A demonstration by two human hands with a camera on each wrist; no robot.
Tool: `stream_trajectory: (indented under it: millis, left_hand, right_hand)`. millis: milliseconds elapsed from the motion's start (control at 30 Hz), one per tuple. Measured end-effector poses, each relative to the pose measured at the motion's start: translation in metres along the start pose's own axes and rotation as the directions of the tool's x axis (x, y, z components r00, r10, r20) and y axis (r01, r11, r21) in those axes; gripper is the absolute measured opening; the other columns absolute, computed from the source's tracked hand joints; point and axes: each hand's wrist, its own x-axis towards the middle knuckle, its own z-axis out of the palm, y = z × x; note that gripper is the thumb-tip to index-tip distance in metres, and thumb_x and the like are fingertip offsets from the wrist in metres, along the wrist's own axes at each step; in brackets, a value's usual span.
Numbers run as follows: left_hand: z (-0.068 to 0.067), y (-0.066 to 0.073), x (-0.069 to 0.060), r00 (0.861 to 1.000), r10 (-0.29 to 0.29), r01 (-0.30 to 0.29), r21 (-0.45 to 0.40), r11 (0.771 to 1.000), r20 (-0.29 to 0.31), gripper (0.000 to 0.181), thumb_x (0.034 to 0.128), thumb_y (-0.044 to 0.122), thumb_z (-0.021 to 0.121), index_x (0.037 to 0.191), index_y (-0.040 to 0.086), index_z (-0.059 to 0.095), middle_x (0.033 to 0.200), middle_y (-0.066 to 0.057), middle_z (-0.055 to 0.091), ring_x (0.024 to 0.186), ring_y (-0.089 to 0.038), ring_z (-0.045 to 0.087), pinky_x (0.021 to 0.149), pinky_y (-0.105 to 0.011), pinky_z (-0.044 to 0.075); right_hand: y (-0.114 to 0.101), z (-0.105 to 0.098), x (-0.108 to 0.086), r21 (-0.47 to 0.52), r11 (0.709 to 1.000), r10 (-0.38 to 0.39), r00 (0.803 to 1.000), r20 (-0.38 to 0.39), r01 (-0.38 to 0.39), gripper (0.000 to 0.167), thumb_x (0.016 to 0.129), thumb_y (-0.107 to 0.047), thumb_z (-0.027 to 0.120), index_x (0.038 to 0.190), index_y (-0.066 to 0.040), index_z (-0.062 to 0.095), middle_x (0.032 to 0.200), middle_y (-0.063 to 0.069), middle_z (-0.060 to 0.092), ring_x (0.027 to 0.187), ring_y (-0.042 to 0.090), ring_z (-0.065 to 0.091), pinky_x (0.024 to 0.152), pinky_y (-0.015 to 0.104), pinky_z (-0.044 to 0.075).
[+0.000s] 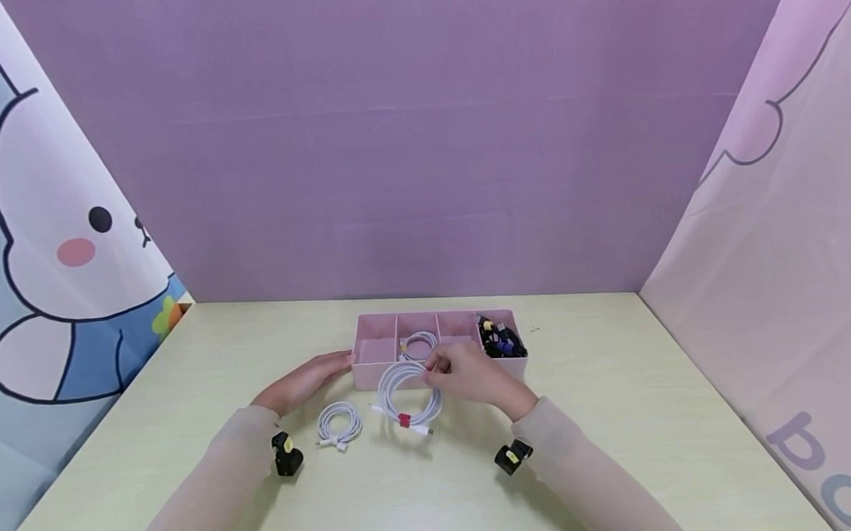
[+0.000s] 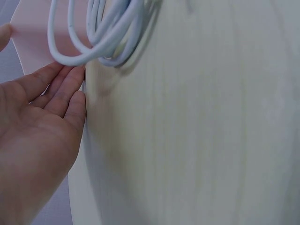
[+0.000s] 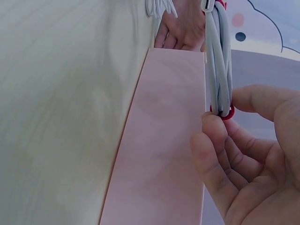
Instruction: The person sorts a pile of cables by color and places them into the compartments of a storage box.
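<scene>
Between thumb and fingers, my right hand [image 1: 470, 373] pinches a coiled white cable [image 1: 390, 389] bound with red ties. The coil hangs in front of the pink divided box [image 1: 381, 375]; in the right wrist view a red tie [image 3: 228, 114] sits right at the fingertips. My left hand [image 1: 314, 379] touches the left end of the box with fairly straight fingers. A smaller white cable coil [image 1: 322, 423] lies on the table, near the left wrist. Inside the box, another white coil [image 1: 422, 335] sits in the second compartment from the left.
Dark bundled cables [image 1: 500, 340] fill the rightmost compartment. The pale wooden table [image 1: 592, 417] meets a purple backdrop [image 1: 406, 178] behind the box. Small bits [image 1: 535, 329] lie right of the box. Black wrist cameras [image 1: 287, 455] are strapped to both sleeves.
</scene>
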Motion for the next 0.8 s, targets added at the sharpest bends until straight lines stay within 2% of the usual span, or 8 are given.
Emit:
stream_trajectory:
  millis: [167, 567, 800]
  left_hand:
    - [0.0, 0.0, -0.001, 1.0, -0.002, 0.002, 0.004, 1.0, -0.002, 0.07, 0.1037, 0.059, 0.035, 0.157, 0.015, 0.034, 0.164, -0.01, 0.026, 0.151, -0.036, 0.011, 0.117, -0.065, 0.003]
    - [0.0, 0.001, -0.003, 1.0, 0.006, -0.006, -0.002, 1.0, 0.003, 0.067, 0.1046, 0.057, 0.036, 0.157, 0.015, 0.035, 0.164, -0.01, 0.025, 0.151, -0.036, 0.011, 0.117, -0.065, 0.003]
    - [0.0, 0.001, -0.003, 1.0, 0.001, -0.001, 0.015, 1.0, 0.0, 0.065, 0.1052, 0.056, 0.035, 0.158, 0.017, 0.034, 0.164, -0.009, 0.025, 0.151, -0.036, 0.011, 0.116, -0.065, 0.003]
  right_hand:
    - [0.001, -0.002, 0.002, -0.008, 1.0, -0.007, 1.0, -0.016, 0.007, 0.004, 0.091, -0.01, 0.071, 0.091, -0.006, 0.071, 0.078, -0.006, 0.066, 0.068, 0.007, 0.059, 0.06, 0.023, 0.052]
    - [0.002, -0.008, 0.004, 0.008, 0.998, 0.069, 0.997, -0.036, -0.069, 0.006, 0.092, -0.014, 0.07, 0.094, -0.008, 0.071, 0.081, -0.004, 0.067, 0.071, 0.01, 0.062, 0.062, 0.025, 0.055]
    - [0.004, -0.012, 0.007, 0.014, 0.996, 0.084, 0.995, -0.061, -0.083, 0.007, 0.093, -0.015, 0.071, 0.093, -0.009, 0.071, 0.083, -0.002, 0.068, 0.073, 0.011, 0.063, 0.063, 0.027, 0.055]
